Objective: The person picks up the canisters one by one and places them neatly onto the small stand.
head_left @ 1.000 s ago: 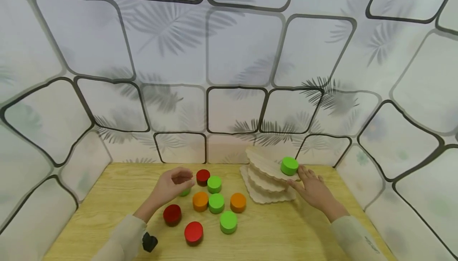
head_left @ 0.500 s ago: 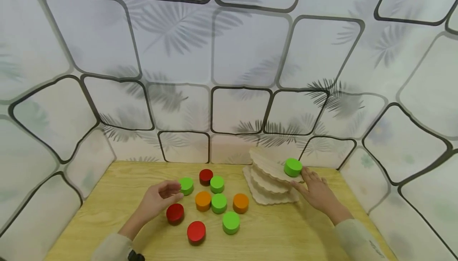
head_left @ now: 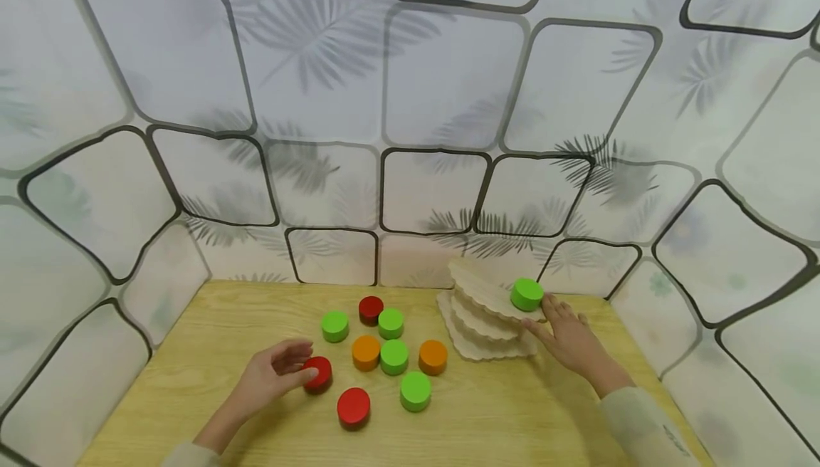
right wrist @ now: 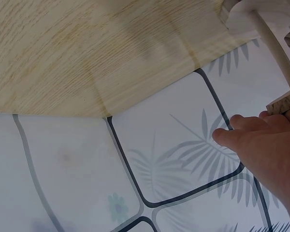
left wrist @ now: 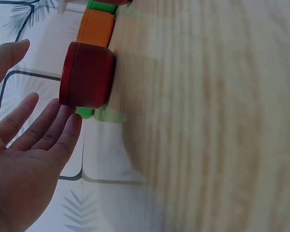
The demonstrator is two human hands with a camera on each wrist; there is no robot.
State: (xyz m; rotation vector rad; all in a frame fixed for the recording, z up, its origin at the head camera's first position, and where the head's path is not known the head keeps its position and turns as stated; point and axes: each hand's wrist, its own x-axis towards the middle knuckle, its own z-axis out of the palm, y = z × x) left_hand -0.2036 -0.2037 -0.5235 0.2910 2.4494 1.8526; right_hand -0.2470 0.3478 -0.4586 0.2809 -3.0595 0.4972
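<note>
My left hand (head_left: pixel 265 381) is beside a round red block (head_left: pixel 318 374), its thumb and fingers spread apart around the block's near side. In the left wrist view the same red block (left wrist: pixel 89 75) stands just beyond the fingertips; whether they touch it I cannot tell. At the right, my right hand (head_left: pixel 573 342) rests with fairly straight fingers on the edge of the top tier of a pale wooden stand (head_left: pixel 487 300) with scalloped tiers. That tier tilts, and a green round block (head_left: pixel 527 295) sits on it near my fingers. A curved wooden post (right wrist: pixel 275 46) shows between tiers in the right wrist view.
On the wooden table (head_left: pixel 500 417) lie more round blocks: another red one (head_left: pixel 354 408), a dark red one (head_left: pixel 371 310), orange ones (head_left: pixel 366 352) and several green ones (head_left: pixel 416 391). Patterned cloth walls (head_left: pixel 435 189) enclose the back and sides.
My left hand has moved back toward me and to the left, away from the far-left green block and over to the red block. The right hand stays on the stand's edge.
</note>
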